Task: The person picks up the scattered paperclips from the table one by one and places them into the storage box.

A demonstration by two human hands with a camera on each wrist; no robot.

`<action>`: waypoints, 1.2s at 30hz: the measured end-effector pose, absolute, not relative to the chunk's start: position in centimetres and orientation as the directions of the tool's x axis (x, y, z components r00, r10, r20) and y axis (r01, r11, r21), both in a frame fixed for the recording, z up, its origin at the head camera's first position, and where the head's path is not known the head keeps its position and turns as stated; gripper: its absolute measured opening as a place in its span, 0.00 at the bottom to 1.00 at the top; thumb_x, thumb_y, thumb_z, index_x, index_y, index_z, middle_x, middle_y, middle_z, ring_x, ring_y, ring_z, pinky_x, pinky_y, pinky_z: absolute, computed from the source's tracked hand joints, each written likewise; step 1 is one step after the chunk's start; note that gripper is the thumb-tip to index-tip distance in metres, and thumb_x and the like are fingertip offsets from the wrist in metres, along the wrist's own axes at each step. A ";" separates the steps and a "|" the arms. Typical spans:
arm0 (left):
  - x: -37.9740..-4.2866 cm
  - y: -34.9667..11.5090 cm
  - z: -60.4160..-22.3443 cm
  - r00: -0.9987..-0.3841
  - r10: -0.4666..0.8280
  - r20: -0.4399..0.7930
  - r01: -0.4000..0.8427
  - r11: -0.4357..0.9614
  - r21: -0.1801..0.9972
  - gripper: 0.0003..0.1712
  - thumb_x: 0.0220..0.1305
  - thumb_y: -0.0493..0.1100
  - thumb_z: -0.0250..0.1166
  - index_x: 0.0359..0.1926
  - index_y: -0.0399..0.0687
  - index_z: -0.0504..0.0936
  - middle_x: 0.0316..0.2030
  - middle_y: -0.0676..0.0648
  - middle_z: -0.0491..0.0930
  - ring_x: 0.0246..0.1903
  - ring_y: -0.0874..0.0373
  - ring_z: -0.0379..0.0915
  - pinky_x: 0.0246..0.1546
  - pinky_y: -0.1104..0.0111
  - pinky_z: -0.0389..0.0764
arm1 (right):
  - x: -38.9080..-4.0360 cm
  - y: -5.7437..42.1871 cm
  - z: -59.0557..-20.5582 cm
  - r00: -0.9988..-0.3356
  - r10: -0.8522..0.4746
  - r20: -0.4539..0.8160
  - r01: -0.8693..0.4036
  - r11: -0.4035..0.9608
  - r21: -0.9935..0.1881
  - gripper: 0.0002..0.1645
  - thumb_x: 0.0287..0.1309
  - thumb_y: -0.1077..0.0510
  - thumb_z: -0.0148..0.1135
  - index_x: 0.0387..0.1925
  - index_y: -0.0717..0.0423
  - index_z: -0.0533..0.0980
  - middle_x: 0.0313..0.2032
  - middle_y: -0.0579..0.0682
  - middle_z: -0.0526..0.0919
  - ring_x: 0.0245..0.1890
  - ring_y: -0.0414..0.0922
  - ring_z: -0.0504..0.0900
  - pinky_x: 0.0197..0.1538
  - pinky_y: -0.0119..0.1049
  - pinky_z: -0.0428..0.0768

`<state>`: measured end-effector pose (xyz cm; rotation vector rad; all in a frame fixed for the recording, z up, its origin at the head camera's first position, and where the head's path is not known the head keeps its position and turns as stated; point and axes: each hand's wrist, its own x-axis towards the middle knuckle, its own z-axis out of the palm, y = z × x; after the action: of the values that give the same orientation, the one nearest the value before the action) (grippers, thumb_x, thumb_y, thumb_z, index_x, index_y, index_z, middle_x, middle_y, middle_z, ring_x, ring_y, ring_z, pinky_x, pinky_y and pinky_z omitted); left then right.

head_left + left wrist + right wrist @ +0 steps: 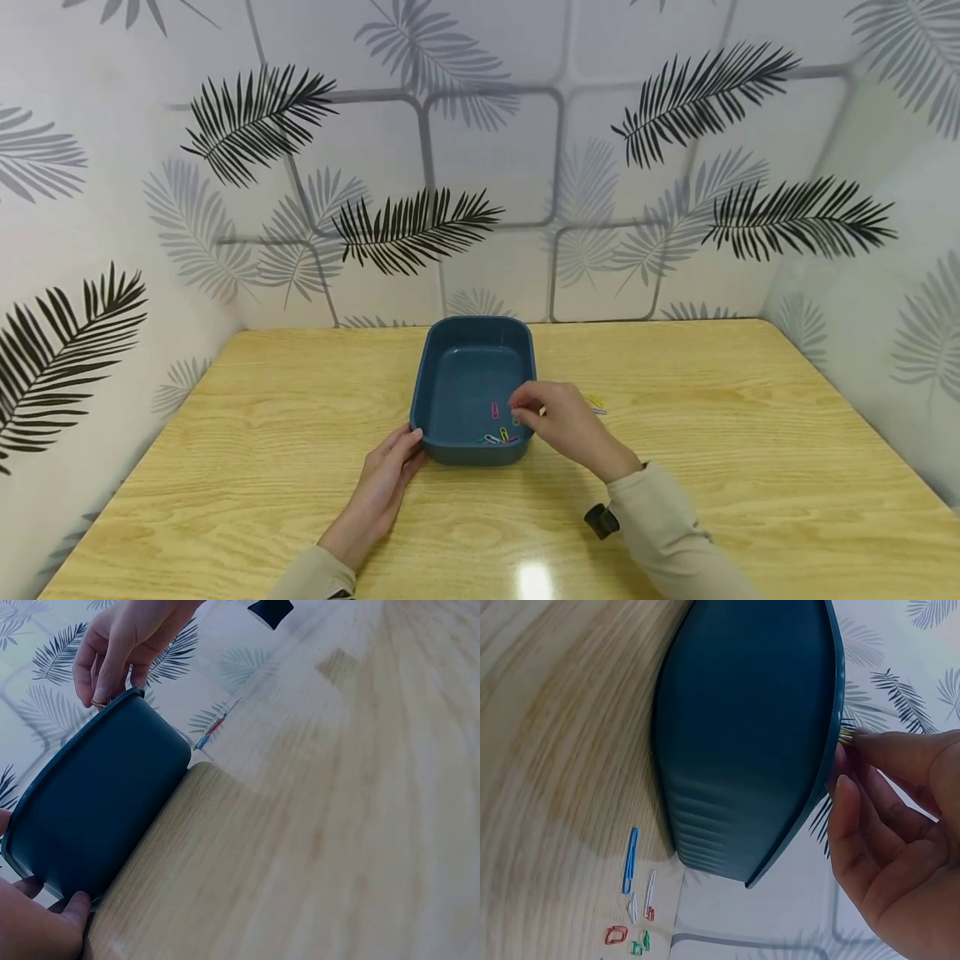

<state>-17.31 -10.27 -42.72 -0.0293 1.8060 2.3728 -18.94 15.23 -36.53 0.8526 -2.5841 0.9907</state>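
Note:
A dark blue rectangular bin [471, 455] stands on the table. My left hand [386, 483] grips its near left corner, thumb at the rim and fingers against the outer wall. Over the right rim, my right hand [566, 423] pinches a yellow paper clip [846, 733] between thumb and finger; the fingertips partly hide it. On the bin's floor lie several paper clips, among them a pink paper clip [495, 411] and a yellow paper clip [504, 434] near the front wall. The left wrist view shows the bin's outer side, with the right hand above its far end.
Loose paper clips lie on the table right of the bin, including a blue paper clip [630, 861] and a red paper clip [616, 934]. The wooden table [300, 375] meets a leaf-patterned wall [495, 275] behind the bin. A black device [602, 521] is on the right wrist.

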 end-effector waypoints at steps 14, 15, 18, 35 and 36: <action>-17.4 -10.3 -42.9 -0.987 0.105 -0.126 -0.149 -0.260 0.954 0.31 0.73 0.41 0.53 0.69 0.28 0.58 0.68 0.32 0.58 0.66 0.45 0.57 0.67 0.60 0.63 | -18.8 14.9 -36.6 -0.800 -0.430 0.417 -0.599 0.605 -0.524 0.07 0.59 0.67 0.64 0.40 0.61 0.81 0.34 0.49 0.84 0.31 0.40 0.81 0.34 0.29 0.82; -17.4 -10.2 -42.9 -0.986 0.105 -0.128 -0.152 -0.260 0.953 0.30 0.73 0.40 0.53 0.69 0.27 0.58 0.67 0.32 0.58 0.66 0.45 0.57 0.67 0.60 0.63 | -18.8 14.9 -36.6 -0.803 -0.428 0.414 -0.595 0.607 -0.527 0.08 0.59 0.67 0.64 0.41 0.62 0.80 0.34 0.49 0.84 0.32 0.40 0.82 0.34 0.29 0.82; -17.3 -10.3 -42.9 -0.986 0.107 -0.127 -0.151 -0.258 0.954 0.31 0.73 0.41 0.53 0.69 0.27 0.58 0.68 0.32 0.58 0.66 0.45 0.56 0.67 0.59 0.63 | -18.7 15.0 -36.3 -0.818 -0.408 0.406 -0.574 0.614 -0.541 0.10 0.59 0.67 0.64 0.44 0.63 0.79 0.34 0.50 0.84 0.32 0.42 0.82 0.33 0.29 0.81; -17.3 -10.2 -42.8 -0.988 0.098 -0.117 -0.138 -0.254 0.957 0.31 0.73 0.42 0.54 0.69 0.28 0.59 0.67 0.32 0.59 0.65 0.45 0.58 0.66 0.61 0.66 | -20.3 19.4 -35.8 -0.924 -0.321 0.208 -0.382 0.777 -0.500 0.11 0.60 0.67 0.62 0.45 0.67 0.79 0.33 0.54 0.82 0.32 0.49 0.81 0.35 0.42 0.83; -17.3 -10.2 -42.8 -0.988 0.096 -0.119 -0.140 -0.254 0.957 0.31 0.73 0.42 0.54 0.69 0.28 0.59 0.67 0.32 0.59 0.65 0.45 0.58 0.66 0.61 0.66 | -20.4 19.7 -35.9 -0.925 -0.323 0.199 -0.379 0.782 -0.495 0.11 0.60 0.67 0.62 0.44 0.67 0.79 0.33 0.54 0.82 0.33 0.50 0.81 0.36 0.43 0.83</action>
<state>-17.28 -10.24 -42.83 -0.0534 1.8189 2.3755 -20.42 19.71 -35.89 0.5663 -2.8676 0.8299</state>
